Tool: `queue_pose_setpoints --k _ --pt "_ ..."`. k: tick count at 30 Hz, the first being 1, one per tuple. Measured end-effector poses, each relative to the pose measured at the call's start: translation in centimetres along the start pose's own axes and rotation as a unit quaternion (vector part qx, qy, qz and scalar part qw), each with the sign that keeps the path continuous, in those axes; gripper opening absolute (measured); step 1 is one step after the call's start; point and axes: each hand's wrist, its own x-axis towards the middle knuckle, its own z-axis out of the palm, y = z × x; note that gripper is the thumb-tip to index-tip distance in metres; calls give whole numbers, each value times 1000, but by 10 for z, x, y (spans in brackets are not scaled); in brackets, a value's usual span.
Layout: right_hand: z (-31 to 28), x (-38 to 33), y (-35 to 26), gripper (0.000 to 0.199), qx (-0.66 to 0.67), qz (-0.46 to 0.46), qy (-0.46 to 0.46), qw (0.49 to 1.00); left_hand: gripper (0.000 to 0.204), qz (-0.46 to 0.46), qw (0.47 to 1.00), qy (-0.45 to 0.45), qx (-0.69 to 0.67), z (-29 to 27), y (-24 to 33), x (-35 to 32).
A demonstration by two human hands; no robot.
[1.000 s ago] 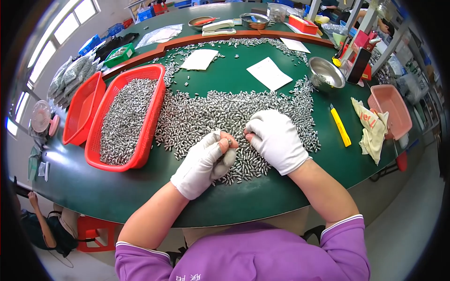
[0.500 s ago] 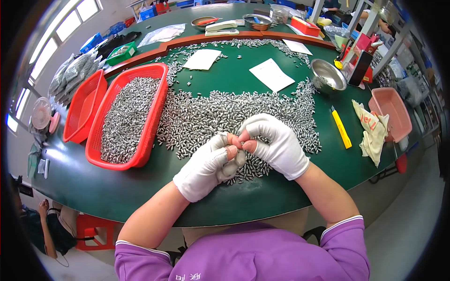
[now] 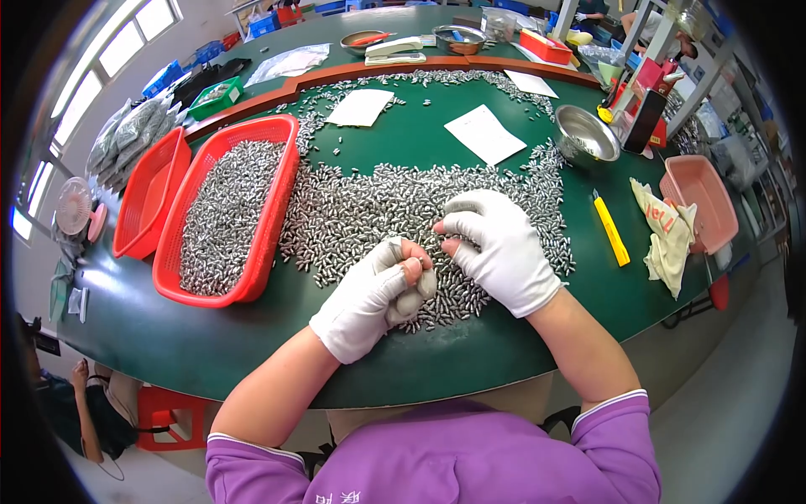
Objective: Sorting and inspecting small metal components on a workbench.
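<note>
A wide spread of small shiny metal parts, bullet-shaped, lies on the green table. Over its near edge, my left hand, in a white glove with bare thumb and index tips, is closed in a pinch with the other fingers curled. What sits in that pinch is too small to make out. My right hand, gloved the same way, hovers just to the right over the parts. Its bare thumb and index tips are apart, with nothing visible between them.
On the left, a red basket holds many such parts, beside another red basket. White papers lie beyond the spread. To the right are a metal bowl, a yellow utility knife, a cloth and a pink basin.
My right hand has moved away from my left, up and to the right, and its thumb and index have parted. My left hand keeps its pinch in nearly the same place.
</note>
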Motion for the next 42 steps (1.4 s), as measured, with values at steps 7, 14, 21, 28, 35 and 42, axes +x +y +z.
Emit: queue_pose_setpoints --k 7,14,21,28,35,42 --pt "4 4 0 20 -17 -43 19 999 23 -4 1000 13 -17 -1 1 -1" --pt "-5 17 -18 23 93 -163 74 979 24 23 999 28 32 3 2 -3" --pt "-8 16 -22 23 78 -169 58 981 21 24 997 58 40 8 3 -4" --pt "-7 11 -19 26 93 -142 21 985 17 37 994 82 62 8 1 -5" --pt "-11 10 -11 14 41 -98 118 987 18 52 995 63 60 6 -1 -4" --pt "-28 9 55 33 -325 159 152 920 22 55 993 79 68 10 -1 -2"
